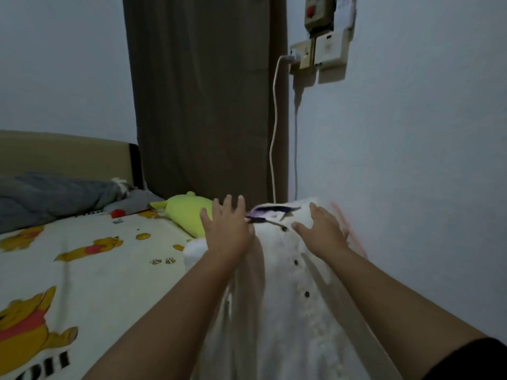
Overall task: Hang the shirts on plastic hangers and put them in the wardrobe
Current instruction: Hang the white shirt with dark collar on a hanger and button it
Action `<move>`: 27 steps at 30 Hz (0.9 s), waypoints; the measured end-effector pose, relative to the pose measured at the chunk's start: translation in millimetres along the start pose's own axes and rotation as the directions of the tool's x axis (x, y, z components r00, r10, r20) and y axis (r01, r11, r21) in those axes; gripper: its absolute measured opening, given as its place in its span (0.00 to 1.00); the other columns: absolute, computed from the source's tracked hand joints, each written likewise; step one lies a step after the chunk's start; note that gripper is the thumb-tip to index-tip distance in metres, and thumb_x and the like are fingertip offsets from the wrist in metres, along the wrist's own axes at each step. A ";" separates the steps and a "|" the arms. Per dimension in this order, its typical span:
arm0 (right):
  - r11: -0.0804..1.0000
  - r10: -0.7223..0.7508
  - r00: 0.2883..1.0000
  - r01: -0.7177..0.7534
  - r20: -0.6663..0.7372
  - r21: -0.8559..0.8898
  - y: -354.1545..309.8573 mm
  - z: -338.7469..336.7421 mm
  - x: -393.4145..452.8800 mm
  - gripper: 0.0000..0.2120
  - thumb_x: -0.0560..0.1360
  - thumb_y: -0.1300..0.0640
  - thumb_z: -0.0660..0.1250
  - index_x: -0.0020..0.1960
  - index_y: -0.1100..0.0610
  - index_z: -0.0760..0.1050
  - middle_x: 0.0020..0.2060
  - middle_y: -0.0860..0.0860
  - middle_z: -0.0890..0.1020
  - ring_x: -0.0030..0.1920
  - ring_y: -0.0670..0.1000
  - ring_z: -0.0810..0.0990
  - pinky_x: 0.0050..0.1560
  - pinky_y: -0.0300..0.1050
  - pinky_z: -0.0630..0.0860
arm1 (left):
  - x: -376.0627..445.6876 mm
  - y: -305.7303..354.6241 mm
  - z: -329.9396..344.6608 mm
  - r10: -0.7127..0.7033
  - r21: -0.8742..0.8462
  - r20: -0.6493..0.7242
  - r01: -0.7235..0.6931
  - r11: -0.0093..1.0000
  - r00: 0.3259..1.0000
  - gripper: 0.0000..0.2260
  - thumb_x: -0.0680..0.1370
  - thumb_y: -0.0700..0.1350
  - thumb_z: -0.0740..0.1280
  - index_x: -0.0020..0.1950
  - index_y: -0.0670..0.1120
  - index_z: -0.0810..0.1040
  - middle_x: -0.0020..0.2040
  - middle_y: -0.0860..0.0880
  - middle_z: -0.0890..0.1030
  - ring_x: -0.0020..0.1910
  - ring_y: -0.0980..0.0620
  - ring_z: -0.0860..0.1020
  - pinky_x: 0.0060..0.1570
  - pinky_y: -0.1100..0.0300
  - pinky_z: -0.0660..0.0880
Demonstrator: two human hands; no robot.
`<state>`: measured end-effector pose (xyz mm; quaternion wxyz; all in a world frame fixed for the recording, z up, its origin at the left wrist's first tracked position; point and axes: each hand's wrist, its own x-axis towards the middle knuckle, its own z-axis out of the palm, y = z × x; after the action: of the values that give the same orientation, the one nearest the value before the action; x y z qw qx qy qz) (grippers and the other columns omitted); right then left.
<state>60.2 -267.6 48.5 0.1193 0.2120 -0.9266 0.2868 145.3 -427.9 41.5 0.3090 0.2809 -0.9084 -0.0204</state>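
Bed (90,259): filled the left of your view, its sheet printed with yellow cartoon bears; a grey blanket (55,196) was bunched at the far end.
Curtain (205,105): brown, hung behind the bed, with a white cable (274,133) running down from a wall socket (301,54) beside it.
White shirt (288,283): button-front with dark buttons, it lay stretched away from you along the bed's right edge, next to the wall. Its long axis ran from your body toward the collar at the far end, directly under and between your forearms.
Collar (271,213): dark and purple inside, it sat just ahead of both hands, between them, and looked slightly nearer your left one.
Green plush toy (186,215): lay on the bed just left of the collar, behind your left hand.
Pink hanger (348,229): only a blurred pink bar showed by the wall, just beyond your right hand; you could not tell whether it sat inside the shirt.
Left hand (225,229): fingers spread and straight, released, holding nothing; the palm was over the shirt's left shoulder area, and contact could not be told through the blur.
Right hand (321,229): likewise spread wide and unclenched, grasping nothing, hovering over or touching the right shoulder area.
Wardrobe: not in your view.
Judgement: the shirt seemed not yet lifted; the next move would probably need a grip near the collar.
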 end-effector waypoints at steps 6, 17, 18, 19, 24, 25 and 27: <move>0.999 -0.021 0.999 0.022 0.030 -0.038 23.2 27.9 -8.4 0.32 0.77 0.40 0.58 0.76 0.51 0.53 0.76 0.51 0.56 0.75 0.54 0.55 0.73 0.60 0.52 | -18.8 14.3 26.0 0.142 -0.032 0.034 -0.141 0.990 0.989 0.28 0.78 0.61 0.54 0.76 0.54 0.59 0.77 0.49 0.60 0.77 0.46 0.54 0.72 0.41 0.45; 0.999 0.030 0.999 -0.031 -0.044 -0.021 89.8 -3.3 -94.2 0.32 0.77 0.41 0.59 0.76 0.47 0.53 0.74 0.48 0.62 0.73 0.53 0.61 0.70 0.58 0.59 | -78.3 70.3 25.6 0.336 -0.258 0.096 -0.302 0.918 0.937 0.29 0.79 0.63 0.53 0.78 0.55 0.54 0.79 0.50 0.53 0.78 0.47 0.49 0.74 0.46 0.43; 0.998 0.055 0.997 -0.056 -0.045 -0.028 98.9 -8.9 -104.7 0.32 0.77 0.41 0.59 0.76 0.47 0.53 0.74 0.48 0.62 0.73 0.53 0.61 0.70 0.58 0.59 | -88.3 78.1 26.5 0.361 -0.288 0.103 -0.320 0.903 0.927 0.29 0.79 0.64 0.53 0.78 0.55 0.54 0.79 0.50 0.53 0.78 0.48 0.49 0.74 0.46 0.43; 0.996 0.082 0.996 -0.084 -0.047 -0.031 109.0 -13.6 -114.5 0.32 0.77 0.41 0.59 0.76 0.48 0.53 0.74 0.49 0.62 0.73 0.53 0.61 0.70 0.58 0.59 | -98.7 86.2 27.8 0.385 -0.310 0.108 -0.337 0.889 0.917 0.29 0.79 0.64 0.53 0.78 0.55 0.55 0.79 0.50 0.53 0.78 0.48 0.50 0.74 0.47 0.44; 0.978 0.204 0.976 -0.208 -0.076 -0.036 168.5 -34.0 -166.1 0.31 0.78 0.42 0.59 0.76 0.48 0.54 0.75 0.49 0.61 0.74 0.52 0.58 0.72 0.57 0.57 | -157.9 129.1 43.6 0.480 -0.398 0.145 -0.393 0.829 0.865 0.29 0.79 0.62 0.55 0.78 0.54 0.56 0.78 0.50 0.56 0.77 0.49 0.54 0.73 0.50 0.51; 0.972 0.230 0.970 -0.233 -0.076 -0.037 181.6 -37.3 -177.0 0.30 0.78 0.42 0.59 0.76 0.48 0.54 0.75 0.49 0.61 0.74 0.52 0.58 0.72 0.57 0.57 | -170.0 138.1 48.9 0.502 -0.415 0.154 -0.405 0.815 0.851 0.29 0.79 0.62 0.55 0.78 0.53 0.57 0.78 0.49 0.57 0.76 0.49 0.55 0.72 0.51 0.52; 0.955 0.292 0.954 -0.295 -0.071 -0.034 208.7 -42.8 -198.6 0.30 0.78 0.42 0.59 0.76 0.49 0.55 0.75 0.50 0.61 0.74 0.52 0.59 0.72 0.57 0.58 | -193.3 157.0 60.8 0.544 -0.447 0.181 -0.424 0.788 0.820 0.29 0.79 0.61 0.56 0.77 0.53 0.57 0.78 0.50 0.58 0.76 0.50 0.55 0.72 0.52 0.53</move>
<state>143.4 -22.6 -85.3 0.1100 0.0598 -0.9496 0.2874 158.2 -203.0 -80.9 0.2113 -0.0375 -0.9633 -0.1611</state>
